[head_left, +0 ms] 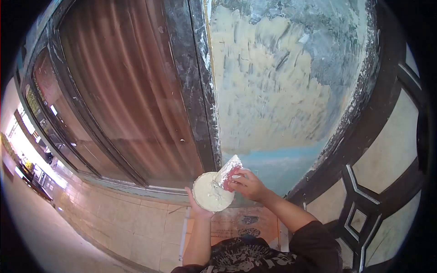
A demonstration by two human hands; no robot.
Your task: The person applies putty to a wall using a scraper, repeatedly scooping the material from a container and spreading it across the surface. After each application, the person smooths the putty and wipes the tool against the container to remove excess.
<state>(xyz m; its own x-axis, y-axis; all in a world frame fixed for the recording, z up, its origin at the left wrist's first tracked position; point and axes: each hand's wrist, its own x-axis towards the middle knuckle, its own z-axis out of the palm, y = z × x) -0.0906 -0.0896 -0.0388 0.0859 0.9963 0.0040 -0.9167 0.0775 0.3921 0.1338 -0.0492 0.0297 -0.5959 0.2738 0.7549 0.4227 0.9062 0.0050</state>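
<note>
My left hand (pixel 200 210) supports a round tub (pixel 194 196) from its left side and below, its fingers curled against it. Pale cream putty (pixel 219 198) fills the tub close to the rim. In my right hand (pixel 249 185) is a putty scraper (pixel 232 170) with a red grip and a wide blade smeared with white. The scraper is tilted over the right side of the tub, its lower edge at the putty. Behind it stands a wall panel (pixel 268 100), coated in uneven cream putty over blue-grey paint.
A dark wooden frame (pixel 193 68) with glass and a brown curtain (pixel 118 82) stands left of the panel. To the right is a dark door (pixel 364 182) with pale insets. Printed orange cardboard (pixel 264 223) lies on the tiled floor (pixel 136 223).
</note>
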